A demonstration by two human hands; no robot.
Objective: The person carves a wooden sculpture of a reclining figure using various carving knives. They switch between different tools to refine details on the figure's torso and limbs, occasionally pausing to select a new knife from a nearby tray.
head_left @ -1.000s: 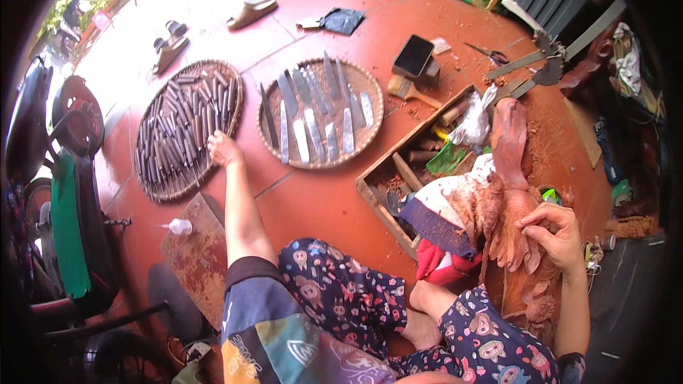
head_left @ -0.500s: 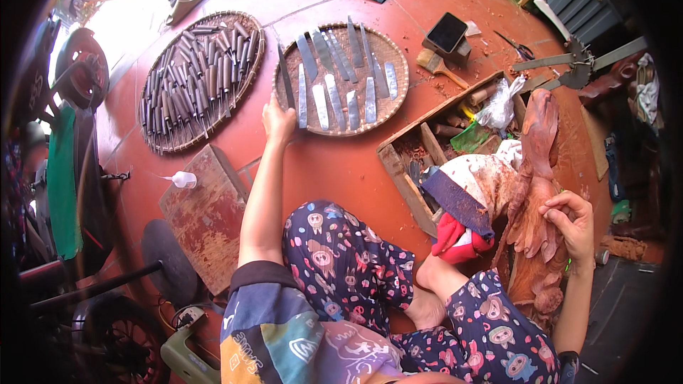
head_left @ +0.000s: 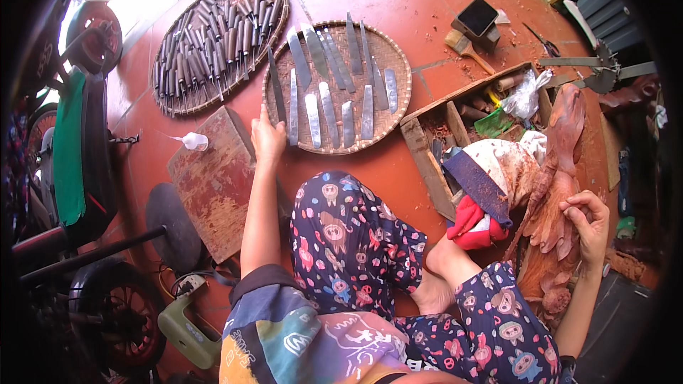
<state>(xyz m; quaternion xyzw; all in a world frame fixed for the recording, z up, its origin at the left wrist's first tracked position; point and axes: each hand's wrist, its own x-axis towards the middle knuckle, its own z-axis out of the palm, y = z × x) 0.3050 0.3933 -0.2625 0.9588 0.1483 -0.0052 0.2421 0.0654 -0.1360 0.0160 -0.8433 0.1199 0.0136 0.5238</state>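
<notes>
My left hand (head_left: 267, 141) grips the near left rim of a round woven bamboo tray (head_left: 324, 151). Several flat metal blades (head_left: 314, 119) lie spread across the tray, a long dark blade (head_left: 276, 85) closest to that hand. On my right side, a reddish wood carving (head_left: 551, 203) with ridged, feather-like parts leans upright beside my leg. Against its right side is my right hand (head_left: 589, 224), its fingers curled and thumb drawn toward the index finger. Whether anything small is between these fingertips cannot be made out.
A second woven tray (head_left: 158, 92) holds many wooden-handled carving tools. A wooden box (head_left: 429, 163) of tools, with a dusty cloth cap (head_left: 491, 163) beside it, stands to the right. A brush (head_left: 466, 50), a wooden board (head_left: 213, 192), a small bottle (head_left: 195, 142) and a motorbike (head_left: 114, 320) surround me.
The tray of blades has come nearer to me and slightly left, with my left hand on its rim. My view has shifted a little. The right hand stays at the carving.
</notes>
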